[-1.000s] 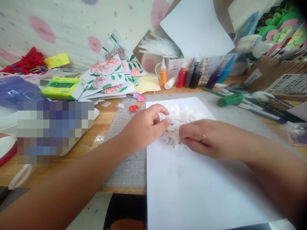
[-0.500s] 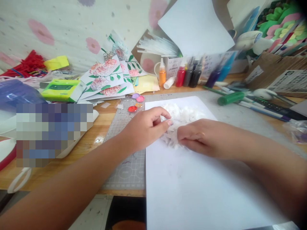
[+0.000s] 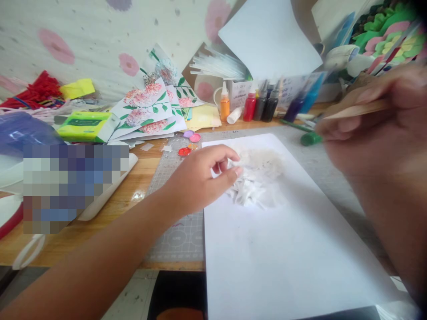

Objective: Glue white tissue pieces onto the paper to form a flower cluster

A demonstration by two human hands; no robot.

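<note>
A heap of crumpled white pieces, like tissue paper [image 3: 248, 192], lies on a large white sheet [image 3: 283, 262]. A thin translucent blur covers its upper right part. At the heap's left edge my left hand [image 3: 203, 175] rests on the sheet, thumb and forefinger curved and a little apart, with nothing plainly between them. Raised at the right, well off the sheet, my right hand [image 3: 376, 115] is blurred, its fingers curled. Along them shows a pale tapered shape that I cannot name.
Under the sheet lies a grey cutting mat [image 3: 176, 235]. Behind stand an orange bottle [image 3: 224, 106], a red bottle [image 3: 249, 106] and dark bottles [image 3: 269, 106]. Small paint lids [image 3: 184, 152], flower pictures [image 3: 143, 104] and a green box [image 3: 87, 126] are to the left.
My right hand has lifted away from the white heap, up and to the right, uncovering the heap's right side. My left hand has hardly moved.
</note>
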